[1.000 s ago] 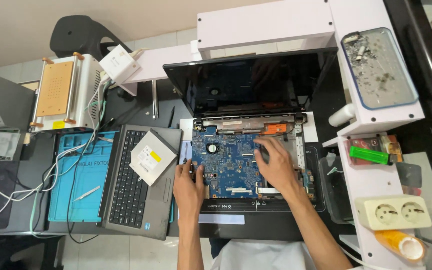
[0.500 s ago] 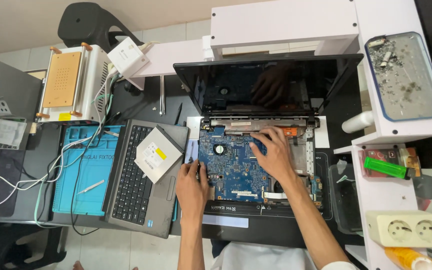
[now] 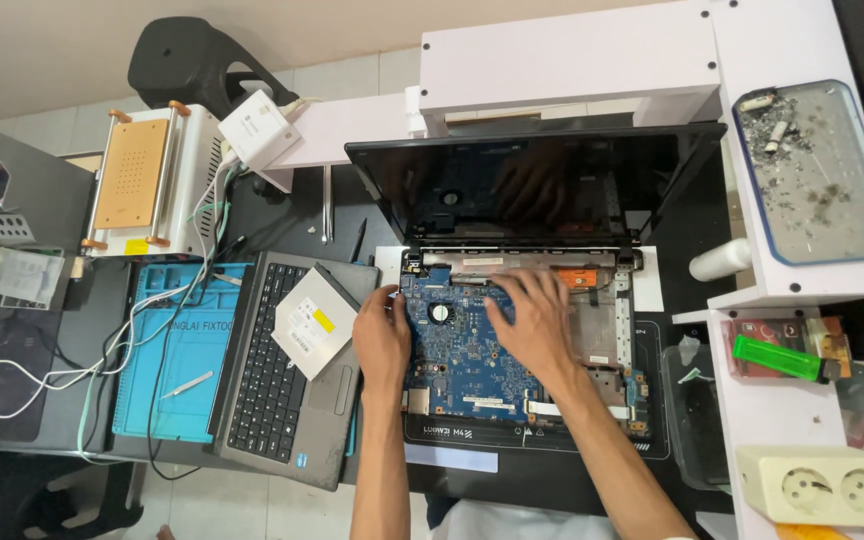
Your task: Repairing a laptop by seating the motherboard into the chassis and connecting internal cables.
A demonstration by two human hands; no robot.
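From the head camera, an opened laptop [image 3: 532, 300] lies on the bench [image 3: 282, 215], lid tilted back, so its blue motherboard [image 3: 462, 370] faces up for access. The left hand [image 3: 382, 340] rests at the board's left edge, fingers curled, seemingly steadying it; its grip closes on nothing visible. The right hand [image 3: 537, 320] lies spread flat on the board's upper middle, grip open and empty. A removed keyboard panel [image 3: 282, 385] carrying an optical drive [image 3: 314, 322] sits just left.
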